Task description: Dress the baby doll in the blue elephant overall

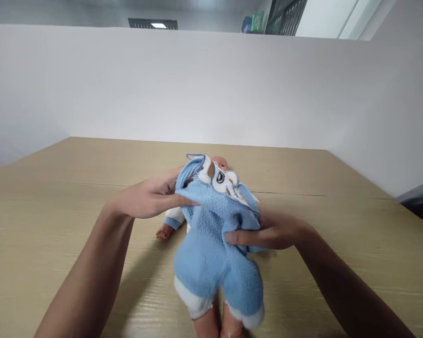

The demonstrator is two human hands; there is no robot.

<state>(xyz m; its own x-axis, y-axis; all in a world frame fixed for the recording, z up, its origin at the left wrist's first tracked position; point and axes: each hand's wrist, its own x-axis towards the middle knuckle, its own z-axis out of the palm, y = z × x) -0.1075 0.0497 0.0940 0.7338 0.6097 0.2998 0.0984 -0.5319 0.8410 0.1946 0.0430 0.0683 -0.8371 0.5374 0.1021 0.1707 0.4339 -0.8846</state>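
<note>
A baby doll [221, 163] lies on its back on the wooden table [56, 197], head away from me. It wears a fluffy light-blue romper [211, 253] with white cuffs and an animal-face patch near the neck. My left hand [151, 197] pinches the romper's upper left edge by the doll's shoulder, thumb on top. On the other side, my right hand [271, 230] grips a fold of the blue fabric. The doll's bare hand [164, 232] sticks out from a white-and-blue sleeve under my left wrist. Its bare legs [218, 324] show at the bottom edge.
A white partition wall [211, 89] stands along the table's far edge and wraps round both sides. A seam [289, 193] runs across the tabletop behind the doll. Beyond the partition, a ceiling light and a dark window frame show.
</note>
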